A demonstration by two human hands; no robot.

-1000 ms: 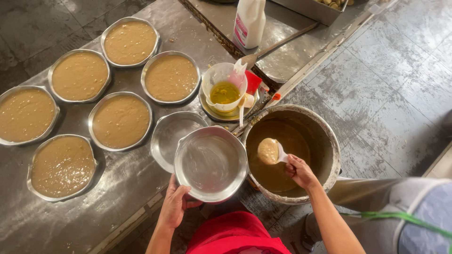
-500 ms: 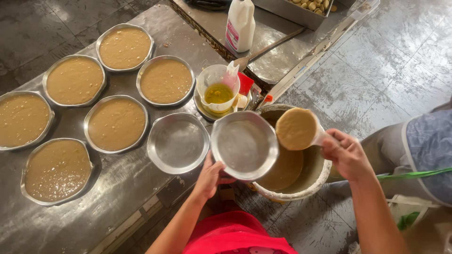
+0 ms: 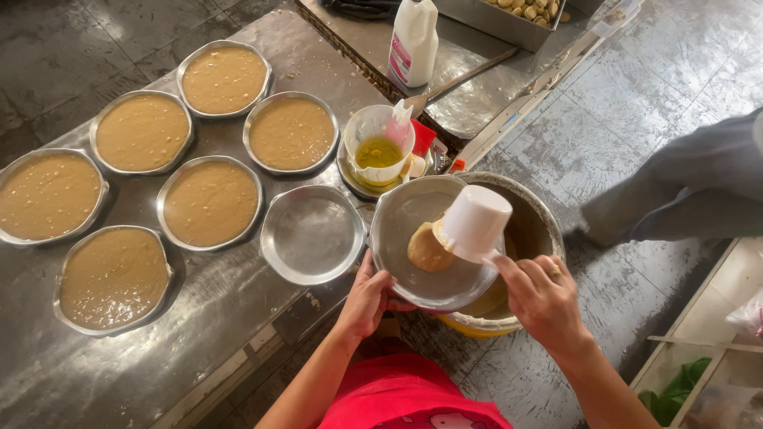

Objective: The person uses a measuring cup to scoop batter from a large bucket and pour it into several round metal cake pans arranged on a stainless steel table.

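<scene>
Metal round pan point(image 3: 413, 262) is held at its near rim by the left hand point(image 3: 367, 300), grip clamped on the rim edge, fingers below and thumb above. The pan sits over the large bucket point(image 3: 534, 230) of brown batter, just off the edge of the steel worktop point(image 3: 238, 302). The right hand point(image 3: 544, 295) has its grip closed around the handle of a white scoop cup point(image 3: 475, 222), tipped mouth-down over the pan. A mound of batter point(image 3: 429, 248) lies in the pan directly beneath the cup, between the two hands. One empty pan point(image 3: 311, 234) rests on the worktop just beside the held pan. Six filled pans point(image 3: 211, 202) stand farther left on the worktop. A clear jug of yellow oil point(image 3: 379, 147) stands behind the held pan. A white plastic bottle point(image 3: 413, 41) stands on the surface beyond.
</scene>
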